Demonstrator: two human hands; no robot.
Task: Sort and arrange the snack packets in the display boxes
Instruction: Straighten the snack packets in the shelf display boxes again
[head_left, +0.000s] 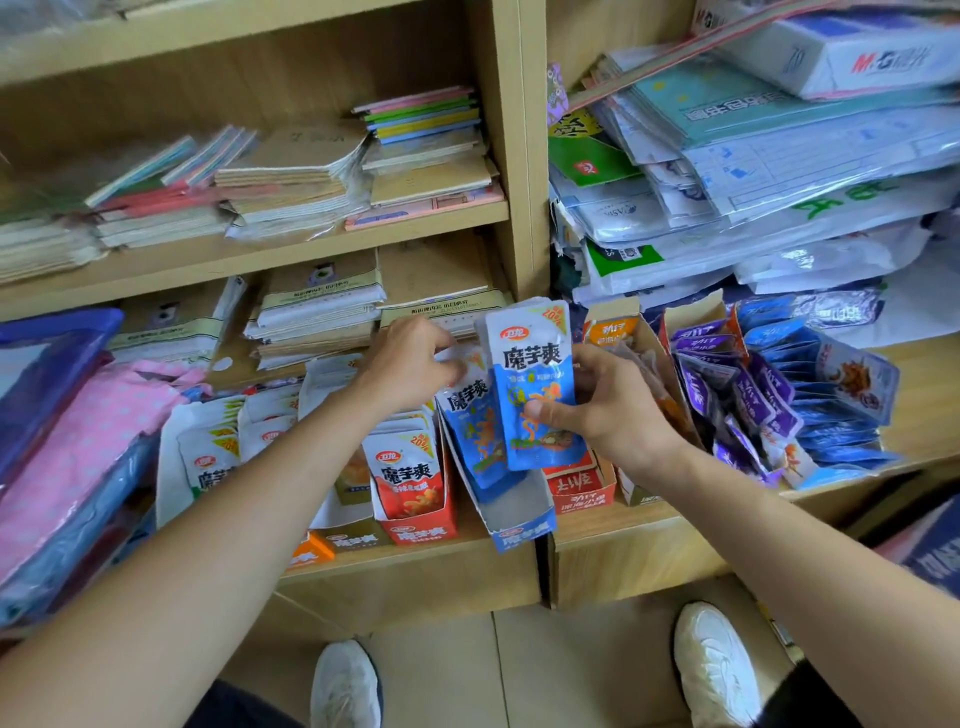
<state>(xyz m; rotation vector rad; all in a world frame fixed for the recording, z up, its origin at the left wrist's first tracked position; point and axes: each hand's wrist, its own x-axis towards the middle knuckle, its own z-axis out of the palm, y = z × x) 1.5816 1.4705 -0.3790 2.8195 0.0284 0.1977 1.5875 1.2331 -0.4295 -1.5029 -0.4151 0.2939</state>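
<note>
Two hands, right hand (608, 410) gripping blue packets (535, 374), left hand (410, 364) just beside

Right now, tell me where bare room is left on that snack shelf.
The front of the blue display box is bare ahead of its packets. A strip of shelf lies before the red box. The purple packets and red-packet box are crowded.

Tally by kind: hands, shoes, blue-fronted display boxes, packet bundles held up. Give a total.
Hands: 2, left hand and right hand
White shoes: 2
Blue-fronted display box: 1
Bundle of blue packets, held up in the right hand: 1
Total: 6
</note>
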